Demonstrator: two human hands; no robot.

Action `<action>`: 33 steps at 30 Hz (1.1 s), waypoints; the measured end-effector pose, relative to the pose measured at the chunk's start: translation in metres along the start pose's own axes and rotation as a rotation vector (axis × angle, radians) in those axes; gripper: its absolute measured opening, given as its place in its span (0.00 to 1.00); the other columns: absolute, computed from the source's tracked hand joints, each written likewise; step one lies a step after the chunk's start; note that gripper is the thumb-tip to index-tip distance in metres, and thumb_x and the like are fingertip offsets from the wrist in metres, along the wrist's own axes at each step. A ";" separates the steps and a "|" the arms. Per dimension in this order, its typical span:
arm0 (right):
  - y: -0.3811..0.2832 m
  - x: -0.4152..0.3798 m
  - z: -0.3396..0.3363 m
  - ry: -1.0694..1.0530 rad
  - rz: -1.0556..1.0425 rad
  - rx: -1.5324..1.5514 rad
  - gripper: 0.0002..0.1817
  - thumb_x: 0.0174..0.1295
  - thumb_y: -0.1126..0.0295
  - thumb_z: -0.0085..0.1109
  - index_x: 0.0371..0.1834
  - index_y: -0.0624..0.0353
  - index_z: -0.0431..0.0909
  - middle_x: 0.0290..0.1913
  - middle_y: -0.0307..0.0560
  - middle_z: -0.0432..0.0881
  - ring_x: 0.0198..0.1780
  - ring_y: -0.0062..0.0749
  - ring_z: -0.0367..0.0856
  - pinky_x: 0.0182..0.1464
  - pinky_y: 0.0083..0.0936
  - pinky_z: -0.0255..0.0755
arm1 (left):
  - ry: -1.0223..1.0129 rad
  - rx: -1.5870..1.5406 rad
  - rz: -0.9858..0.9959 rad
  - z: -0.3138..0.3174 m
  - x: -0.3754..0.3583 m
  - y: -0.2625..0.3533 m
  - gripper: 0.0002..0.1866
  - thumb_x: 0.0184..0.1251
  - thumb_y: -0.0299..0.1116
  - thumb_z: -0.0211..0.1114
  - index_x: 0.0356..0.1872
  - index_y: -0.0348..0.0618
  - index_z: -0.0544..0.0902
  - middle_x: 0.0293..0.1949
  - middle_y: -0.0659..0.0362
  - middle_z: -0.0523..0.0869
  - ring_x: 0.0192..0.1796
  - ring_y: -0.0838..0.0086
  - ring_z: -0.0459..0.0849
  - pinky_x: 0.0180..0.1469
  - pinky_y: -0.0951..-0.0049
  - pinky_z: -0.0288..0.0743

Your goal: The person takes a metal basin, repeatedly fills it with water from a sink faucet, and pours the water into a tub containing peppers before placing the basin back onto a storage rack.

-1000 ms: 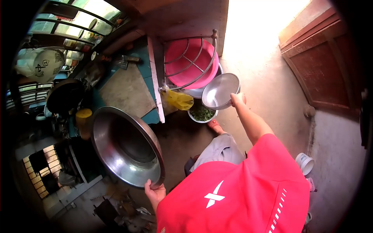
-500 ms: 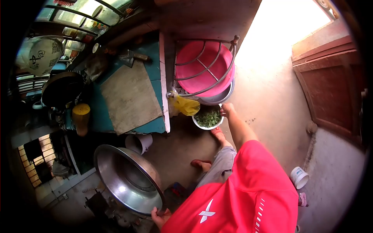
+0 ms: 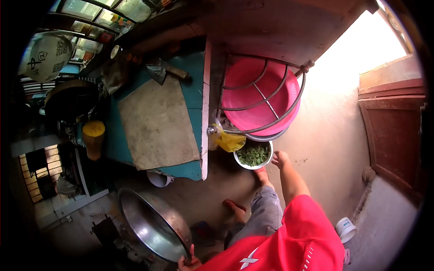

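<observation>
Two hands work apart: left hand (image 3: 189, 261), bottom centre, clamps the pan (image 3: 153, 226) rim; right hand (image 3: 280, 159), fingers loosely curled and empty, should grasp the bowl (image 3: 253, 156) rim firmly.

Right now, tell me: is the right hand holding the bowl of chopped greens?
No. The right hand is open beside the bowl of chopped greens on the floor, its fingers off the rim.

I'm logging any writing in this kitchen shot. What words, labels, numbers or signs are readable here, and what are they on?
White bag, hanging top left: black print with a character that looks like "中" and square code-like patches; the rest is too blurred to read.
Red shirt: a white X-shaped logo and white slanted stripes, no letters.
Jars on the shelf: labels too small to read.
</observation>
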State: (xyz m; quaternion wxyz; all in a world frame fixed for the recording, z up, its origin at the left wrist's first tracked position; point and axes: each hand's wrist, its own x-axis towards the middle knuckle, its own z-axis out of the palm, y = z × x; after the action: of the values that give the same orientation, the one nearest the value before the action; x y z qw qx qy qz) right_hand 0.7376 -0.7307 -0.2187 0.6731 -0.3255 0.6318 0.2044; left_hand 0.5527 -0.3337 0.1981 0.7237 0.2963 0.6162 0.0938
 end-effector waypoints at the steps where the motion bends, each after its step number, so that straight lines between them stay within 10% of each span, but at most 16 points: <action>1: 0.005 0.019 0.002 0.025 0.012 -0.068 0.18 0.53 0.69 0.51 0.49 0.59 0.70 0.45 0.42 0.68 0.45 0.34 0.66 0.44 0.41 0.70 | 0.020 -0.019 0.004 0.002 0.001 -0.002 0.21 0.53 0.38 0.55 0.50 0.46 0.73 0.51 0.47 0.76 0.22 0.78 0.73 0.25 0.81 0.72; 2: 0.009 0.036 0.004 0.030 0.019 -0.089 0.19 0.53 0.69 0.53 0.50 0.57 0.69 0.47 0.43 0.67 0.46 0.34 0.66 0.44 0.41 0.69 | 0.032 -0.047 0.019 0.004 -0.001 0.000 0.21 0.53 0.38 0.55 0.50 0.46 0.73 0.51 0.47 0.76 0.22 0.78 0.73 0.25 0.81 0.72; 4: 0.008 0.053 0.012 0.069 0.044 -0.108 0.21 0.52 0.69 0.53 0.51 0.57 0.68 0.50 0.44 0.66 0.49 0.35 0.65 0.45 0.42 0.68 | 0.242 0.238 -0.312 0.017 -0.013 0.004 0.34 0.57 0.40 0.55 0.67 0.51 0.55 0.20 0.68 0.66 0.19 0.82 0.62 0.19 0.81 0.56; 8: -0.020 0.057 0.051 -0.011 -0.170 -0.041 0.34 0.50 0.50 0.55 0.60 0.47 0.59 0.62 0.43 0.59 0.62 0.40 0.56 0.55 0.51 0.54 | 0.065 -0.019 -0.410 -0.039 0.000 0.000 0.31 0.63 0.42 0.51 0.67 0.57 0.54 0.19 0.70 0.55 0.19 0.80 0.57 0.23 0.75 0.59; 9: -0.007 0.119 0.041 -0.157 -0.141 0.098 0.37 0.51 0.43 0.49 0.64 0.43 0.54 0.66 0.40 0.55 0.66 0.40 0.52 0.57 0.53 0.49 | 0.106 0.091 -0.107 -0.036 0.008 -0.013 0.21 0.52 0.39 0.55 0.48 0.42 0.73 0.45 0.49 0.80 0.22 0.75 0.74 0.26 0.77 0.73; 19: -0.077 0.054 0.067 -0.429 -0.132 -0.160 0.35 0.56 0.43 0.46 0.64 0.48 0.55 0.65 0.39 0.58 0.67 0.44 0.51 0.60 0.59 0.49 | 0.258 -0.137 -0.001 -0.021 0.008 -0.041 0.17 0.54 0.37 0.53 0.44 0.40 0.74 0.35 0.56 0.81 0.31 0.70 0.78 0.28 0.75 0.72; 21: -0.061 0.041 0.076 -0.359 -0.208 -0.505 0.29 0.56 0.47 0.50 0.59 0.47 0.63 0.60 0.41 0.65 0.60 0.46 0.61 0.55 0.52 0.59 | 0.057 -0.040 -0.049 -0.018 0.010 -0.038 0.15 0.53 0.34 0.54 0.44 0.43 0.72 0.38 0.59 0.81 0.34 0.72 0.79 0.29 0.75 0.72; 23: -0.054 0.027 0.074 -0.448 -0.110 -0.772 0.10 0.55 0.60 0.51 0.36 0.51 0.70 0.30 0.37 0.73 0.33 0.30 0.74 0.37 0.32 0.70 | 0.070 -0.111 -0.072 -0.032 0.018 -0.035 0.15 0.53 0.32 0.55 0.44 0.45 0.72 0.38 0.60 0.80 0.33 0.73 0.79 0.28 0.76 0.71; 33: 0.068 -0.078 -0.016 -0.185 0.043 -1.432 0.09 0.59 0.67 0.46 0.38 0.56 0.73 0.35 0.45 0.80 0.31 0.35 0.80 0.29 0.34 0.75 | 0.166 -0.416 -0.038 -0.083 0.025 -0.022 0.09 0.52 0.29 0.55 0.36 0.49 0.73 0.32 0.65 0.81 0.31 0.77 0.78 0.27 0.78 0.70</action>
State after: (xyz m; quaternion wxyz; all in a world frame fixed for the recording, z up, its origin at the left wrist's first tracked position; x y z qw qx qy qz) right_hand 0.6697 -0.6834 -0.1540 0.3412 -0.6556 0.2897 0.6081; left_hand 0.4747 -0.3131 0.1598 0.7176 0.1201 0.6466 0.2291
